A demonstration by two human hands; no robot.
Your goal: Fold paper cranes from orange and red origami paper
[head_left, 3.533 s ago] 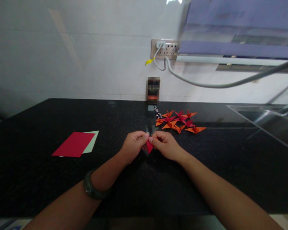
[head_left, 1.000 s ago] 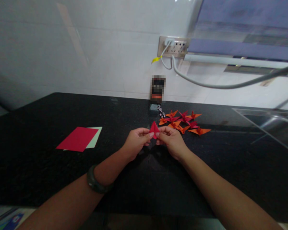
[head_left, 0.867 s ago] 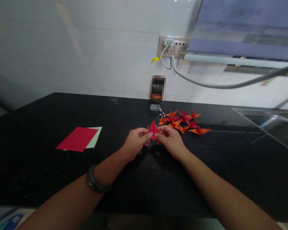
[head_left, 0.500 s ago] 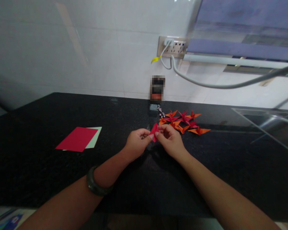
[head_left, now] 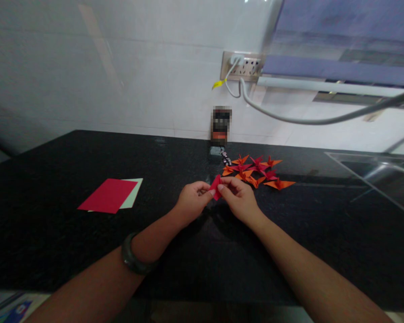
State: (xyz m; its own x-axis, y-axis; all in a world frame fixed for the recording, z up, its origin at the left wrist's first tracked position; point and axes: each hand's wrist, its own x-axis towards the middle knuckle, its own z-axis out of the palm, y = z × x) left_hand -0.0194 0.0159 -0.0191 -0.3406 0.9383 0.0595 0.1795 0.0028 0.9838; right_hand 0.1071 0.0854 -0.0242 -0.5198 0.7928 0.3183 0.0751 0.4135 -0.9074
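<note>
Between my two hands is a small folded piece of red paper point(head_left: 216, 186), narrow and pointed at the top. My left hand point(head_left: 194, 199) pinches its left side with the thumb in front and the fingers curled behind. On the other side, my right hand point(head_left: 239, 196) grips it between thumb and fingers. Just beyond my right hand lie several folded paper cranes point(head_left: 257, 167), orange and red, grouped on the dark counter. Off to the left, a flat square of red paper point(head_left: 107, 195) partly covers a pale green sheet point(head_left: 133, 194).
The black counter point(head_left: 70, 251) runs back to a tiled wall. A pixelated upright object point(head_left: 221, 125) stands against it, with a beaded strap point(head_left: 226, 158) in front. Above are a socket panel point(head_left: 244, 66) and a grey cable point(head_left: 303, 120). A sink edge point(head_left: 366, 181) is at right.
The folded red paper has shifted very slightly in my fingers, its tip a little lower. Both hands keep almost the same place, and the cranes and flat sheets are unmoved.
</note>
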